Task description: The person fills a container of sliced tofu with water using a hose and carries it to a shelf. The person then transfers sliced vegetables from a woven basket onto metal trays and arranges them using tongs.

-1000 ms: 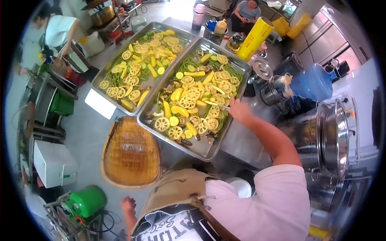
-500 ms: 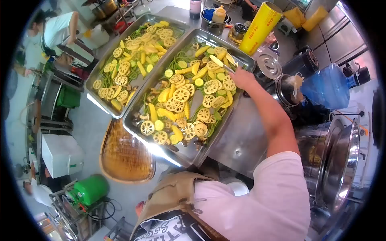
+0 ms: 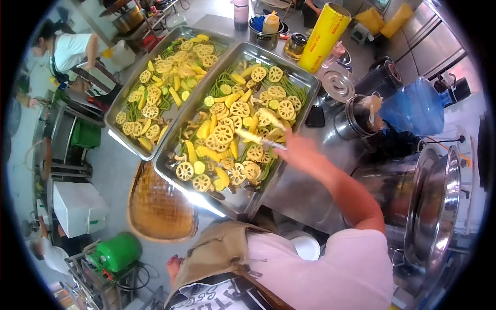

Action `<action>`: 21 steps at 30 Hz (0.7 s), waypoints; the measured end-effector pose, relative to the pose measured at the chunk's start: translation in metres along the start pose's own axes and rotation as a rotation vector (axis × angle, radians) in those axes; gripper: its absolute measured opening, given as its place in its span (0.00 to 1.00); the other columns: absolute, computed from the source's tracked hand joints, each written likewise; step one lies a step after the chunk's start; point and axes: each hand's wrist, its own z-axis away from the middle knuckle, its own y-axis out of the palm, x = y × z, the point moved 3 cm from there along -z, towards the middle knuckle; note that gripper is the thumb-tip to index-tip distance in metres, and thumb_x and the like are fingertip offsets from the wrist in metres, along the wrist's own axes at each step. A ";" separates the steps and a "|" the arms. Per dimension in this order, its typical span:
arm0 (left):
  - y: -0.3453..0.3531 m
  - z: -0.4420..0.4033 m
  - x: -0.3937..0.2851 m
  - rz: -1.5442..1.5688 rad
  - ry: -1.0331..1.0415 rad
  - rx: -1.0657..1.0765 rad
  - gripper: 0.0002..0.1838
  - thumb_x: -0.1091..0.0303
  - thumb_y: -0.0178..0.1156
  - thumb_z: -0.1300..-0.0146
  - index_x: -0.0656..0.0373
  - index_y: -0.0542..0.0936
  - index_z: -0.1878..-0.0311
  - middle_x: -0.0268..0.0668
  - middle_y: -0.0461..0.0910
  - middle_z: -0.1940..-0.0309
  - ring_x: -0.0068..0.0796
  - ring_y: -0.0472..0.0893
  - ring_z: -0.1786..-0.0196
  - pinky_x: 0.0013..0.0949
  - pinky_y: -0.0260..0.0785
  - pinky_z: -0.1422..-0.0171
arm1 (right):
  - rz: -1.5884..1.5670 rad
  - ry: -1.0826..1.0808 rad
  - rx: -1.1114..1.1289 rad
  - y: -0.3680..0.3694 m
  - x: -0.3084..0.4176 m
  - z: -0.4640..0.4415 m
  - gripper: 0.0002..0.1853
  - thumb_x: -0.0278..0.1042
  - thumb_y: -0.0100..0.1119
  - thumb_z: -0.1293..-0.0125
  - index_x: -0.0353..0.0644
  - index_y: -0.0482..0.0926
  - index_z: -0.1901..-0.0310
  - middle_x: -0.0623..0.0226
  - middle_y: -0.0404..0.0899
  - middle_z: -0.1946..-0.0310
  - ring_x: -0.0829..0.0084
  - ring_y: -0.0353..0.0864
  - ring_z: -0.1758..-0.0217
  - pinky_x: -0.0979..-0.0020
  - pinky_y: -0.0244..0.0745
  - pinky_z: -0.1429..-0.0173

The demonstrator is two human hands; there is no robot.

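My right hand (image 3: 298, 151) grips a pair of tongs (image 3: 276, 143), their pale yellow tips spread apart over the near tray (image 3: 170, 174). That large steel tray holds lotus root slices (image 3: 223, 134), crinkle-cut yellow pieces, zucchini rounds (image 3: 199, 167), green beans (image 3: 295, 89) and mushrooms. Whether anything lies between the tips is unclear. Low beside the apron, a small part of my left hand (image 3: 174, 265) shows, away from the trays; its fingers are mostly hidden. A second tray (image 3: 116, 125) with the same kinds of vegetables sits alongside on the left.
A yellow film roll (image 3: 324, 39), a lidded jar (image 3: 296, 45) and a pot with bottles (image 3: 264, 39) stand behind the trays. On the right are steel pots (image 3: 347, 121) and a blue water jug (image 3: 413, 108). A woven basket (image 3: 160, 206) lies below left. Another person (image 3: 72, 51) stands far left.
My right hand has pulled the tongs back from the tray's far right corner toward its near right side. The tongs' tips now show spread wide. A dark flat object beside the tray has become visible.
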 end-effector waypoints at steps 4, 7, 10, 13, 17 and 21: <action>0.002 -0.010 0.015 0.023 -0.089 0.012 0.20 0.67 0.57 0.50 0.70 0.81 0.55 0.51 0.83 0.59 0.39 0.81 0.53 0.34 0.70 0.45 | 0.245 0.113 -0.150 -0.013 -0.041 0.011 0.27 0.51 0.53 0.35 0.31 0.67 0.50 0.54 0.81 0.66 0.57 0.84 0.65 0.59 0.79 0.64; 0.005 -0.036 0.049 -0.153 -0.028 0.004 0.20 0.66 0.56 0.49 0.66 0.83 0.55 0.52 0.82 0.56 0.42 0.80 0.50 0.36 0.69 0.42 | 0.425 0.091 -0.240 -0.010 -0.064 -0.013 0.19 0.41 0.51 0.34 0.32 0.70 0.52 0.55 0.82 0.67 0.60 0.85 0.64 0.60 0.79 0.65; -0.001 -0.030 0.031 -0.085 -0.086 0.009 0.20 0.65 0.55 0.49 0.63 0.83 0.54 0.51 0.82 0.55 0.44 0.80 0.48 0.37 0.69 0.42 | 0.371 0.191 -0.252 -0.022 -0.096 -0.066 0.13 0.31 0.46 0.35 0.32 0.74 0.55 0.54 0.83 0.67 0.59 0.85 0.63 0.61 0.80 0.64; -0.005 -0.037 0.031 -0.290 0.100 0.027 0.20 0.65 0.55 0.50 0.62 0.83 0.54 0.50 0.82 0.55 0.44 0.80 0.48 0.37 0.70 0.43 | 0.231 0.292 -0.317 -0.039 -0.123 -0.090 0.15 0.34 0.47 0.35 0.30 0.74 0.55 0.50 0.83 0.63 0.54 0.84 0.58 0.58 0.78 0.56; -0.007 -0.036 0.060 -0.102 0.012 0.056 0.20 0.66 0.57 0.50 0.65 0.82 0.55 0.45 0.84 0.59 0.37 0.82 0.54 0.35 0.72 0.50 | 0.119 0.219 -0.138 -0.068 -0.071 -0.029 0.21 0.43 0.54 0.38 0.30 0.73 0.54 0.49 0.82 0.63 0.54 0.83 0.57 0.56 0.77 0.53; 0.009 -0.030 0.093 -0.736 0.543 0.079 0.18 0.69 0.57 0.49 0.66 0.81 0.55 0.40 0.83 0.62 0.32 0.81 0.64 0.33 0.73 0.59 | 0.225 0.218 -0.106 -0.015 -0.080 -0.043 0.20 0.44 0.51 0.37 0.33 0.73 0.54 0.51 0.82 0.64 0.52 0.83 0.58 0.51 0.76 0.54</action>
